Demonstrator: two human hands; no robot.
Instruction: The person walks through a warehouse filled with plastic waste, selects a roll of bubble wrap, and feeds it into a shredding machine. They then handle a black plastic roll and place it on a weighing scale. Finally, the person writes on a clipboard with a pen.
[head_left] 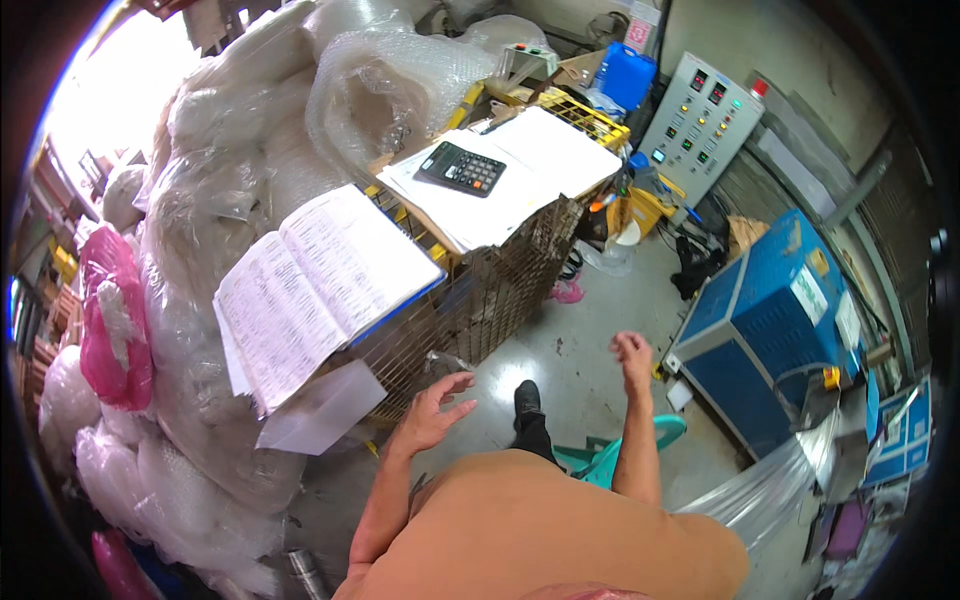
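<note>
My left hand is raised beside the wire-mesh cage, empty, its thumb and fingers apart. My right hand is held over the floor to the right, fingers loosely curled and a little apart, with nothing visible in it. Nearest to the left hand, an open notebook with handwritten pages lies tilted on top of the mesh cage. A translucent sheet hangs below it. Farther back, a black calculator rests on loose white papers. Neither hand touches any of these.
Large bundles of clear bubble wrap and a pink bag fill the left side. A teal plastic stool stands by my right forearm. A blue machine and a grey control panel stand at the right. Clear film stretches low across there.
</note>
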